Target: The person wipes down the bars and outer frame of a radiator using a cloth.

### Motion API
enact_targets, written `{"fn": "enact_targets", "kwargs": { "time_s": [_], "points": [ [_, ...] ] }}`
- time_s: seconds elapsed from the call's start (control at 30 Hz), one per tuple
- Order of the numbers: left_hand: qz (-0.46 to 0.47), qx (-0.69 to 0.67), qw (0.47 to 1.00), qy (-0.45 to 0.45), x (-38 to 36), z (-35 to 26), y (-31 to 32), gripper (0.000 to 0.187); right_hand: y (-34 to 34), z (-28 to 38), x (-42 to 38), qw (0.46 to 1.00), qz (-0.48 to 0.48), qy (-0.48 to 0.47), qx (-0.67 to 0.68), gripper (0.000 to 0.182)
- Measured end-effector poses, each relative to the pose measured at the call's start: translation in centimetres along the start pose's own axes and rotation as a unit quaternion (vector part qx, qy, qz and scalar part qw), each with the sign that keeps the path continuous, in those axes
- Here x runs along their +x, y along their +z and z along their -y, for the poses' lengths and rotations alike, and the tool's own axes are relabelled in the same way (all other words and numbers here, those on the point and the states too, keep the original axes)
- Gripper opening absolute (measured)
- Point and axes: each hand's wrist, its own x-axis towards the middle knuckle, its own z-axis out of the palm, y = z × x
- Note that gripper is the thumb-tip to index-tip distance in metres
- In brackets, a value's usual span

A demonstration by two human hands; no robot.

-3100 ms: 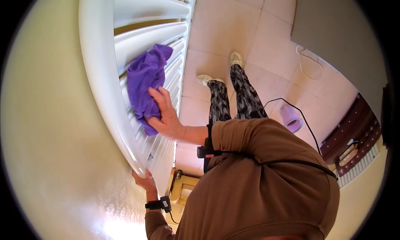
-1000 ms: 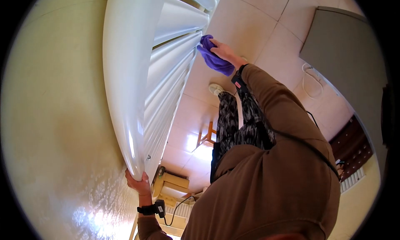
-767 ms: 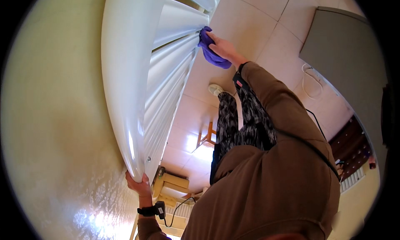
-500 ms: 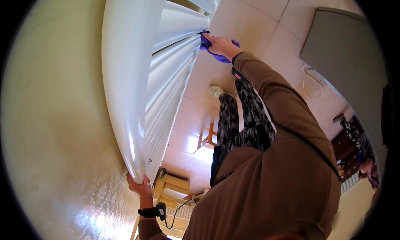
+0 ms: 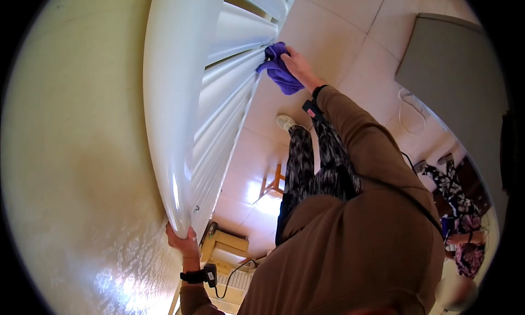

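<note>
A white radiator (image 5: 174, 96) with a glossy rounded top and several upright columns runs along the wall. My right hand (image 5: 299, 66) grips a purple cloth (image 5: 283, 77), which hangs bunched beside the columns' outer edge, its near side against or very close to them. My left hand (image 5: 183, 241) is wrapped round the end of the radiator's top, thumb on one side and fingers on the other. A black strap with a small box (image 5: 208, 275) sits on my left wrist.
A pale patterned wall (image 5: 76, 151) stands behind the radiator. Around my legs are floor tiles (image 5: 339, 19), a small wooden stool (image 5: 273, 184) and a yellowish armchair (image 5: 227, 241). A grey panel (image 5: 454, 69) and another person in floral clothes (image 5: 465, 227) are at the right.
My right hand has drawn back slightly from the columns, and more of the cloth now hangs loose. My left hand keeps its grip. The other person shows more fully at the right.
</note>
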Motion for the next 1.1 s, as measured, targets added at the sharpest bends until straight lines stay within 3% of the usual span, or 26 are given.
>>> {"fn": "enact_targets", "kwargs": {
  "time_s": [0.07, 0.13, 0.17, 0.2, 0.27, 0.3, 0.37, 0.47, 0.5, 0.6, 0.63, 0.67, 0.73, 0.77, 0.87, 1.0, 1.07, 1.1],
  "points": [
    [-0.010, 0.000, 1.000, 0.012, 0.0, 0.1, 0.1, 0.071, 0.4, 1.0, -0.1, 1.000, 0.019, -0.009, 0.006, 0.045],
    [-0.014, 0.002, 1.000, 0.014, 0.0, 0.0, 0.1, 0.074, 1.5, 0.0, 1.4, 0.991, 0.099, -0.077, 0.037, 0.049],
    [-0.013, 0.002, 1.000, 0.014, 0.0, 0.0, 0.1, 0.074, 1.7, -0.2, 2.2, 0.991, 0.136, -0.018, 0.010, 0.054],
    [-0.015, 0.002, 1.000, 0.018, 0.0, 0.0, 0.1, 0.074, 1.8, -0.5, 2.8, 0.991, 0.136, -0.018, 0.011, 0.054],
    [-0.017, 0.000, 1.000, 0.023, 0.1, -0.2, 0.2, 0.074, 2.2, -1.3, 3.7, 0.974, 0.158, -0.016, -0.160, 0.060],
    [-0.014, -0.004, 1.000, 0.022, 0.3, -0.5, 0.1, 0.074, 1.9, -0.8, 3.6, 0.974, 0.158, -0.016, -0.160, 0.060],
    [-0.011, -0.008, 1.000, 0.021, 0.3, -0.6, 0.1, 0.074, 0.8, 1.6, 2.7, 0.909, 0.181, -0.037, -0.372, 0.059],
    [-0.001, -0.020, 1.000, 0.009, 0.2, -0.6, 0.0, 0.073, 1.4, 0.8, 3.4, 0.873, 0.125, -0.118, -0.456, 0.055],
    [-0.006, -0.020, 1.000, 0.017, 0.2, -0.4, 0.1, 0.072, 1.1, 1.2, 3.8, 0.852, 0.128, -0.163, -0.480, 0.044],
    [-0.008, -0.008, 1.000, 0.020, 0.3, -0.4, 0.0, 0.071, -0.3, 0.9, 3.8, 0.834, 0.192, -0.115, -0.505, 0.039],
    [-0.001, 0.002, 1.000, 0.014, 0.3, -0.4, 0.0, 0.071, -1.1, 1.0, 3.4, 0.893, 0.167, -0.051, -0.414, 0.037],
    [-0.002, 0.001, 1.000, 0.014, 0.3, -0.4, 0.0, 0.071, -1.3, 0.5, 3.0, 0.893, 0.166, -0.052, -0.416, 0.037],
    [-0.019, 0.001, 1.000, 0.013, 0.2, -0.7, 0.1, 0.072, -1.7, 0.4, 1.8, 0.989, -0.022, 0.001, -0.148, 0.036],
    [-0.016, 0.001, 1.000, 0.012, 0.2, -0.6, 0.1, 0.072, -1.6, 0.5, 1.3, 0.998, -0.007, 0.009, -0.063, 0.038],
    [-0.014, -0.007, 1.000, 0.011, 0.1, -0.3, 0.0, 0.073, 1.9, 0.2, 1.3, 0.991, 0.061, -0.019, -0.116, 0.044],
    [-0.012, 0.001, 1.000, 0.013, -0.1, 0.2, 0.1, 0.074, 3.1, -1.5, 2.9, 0.990, 0.071, -0.039, -0.115, 0.056],
    [-0.018, -0.004, 1.000, 0.013, -0.2, 0.4, 0.3, 0.075, 1.9, -1.1, 3.6, 0.984, 0.088, -0.007, -0.154, 0.050],
    [-0.021, -0.004, 1.000, 0.018, -0.2, 0.6, 0.3, 0.074, 1.4, -1.4, 4.8, 0.932, 0.149, -0.032, -0.330, 0.045]
  ]
}}
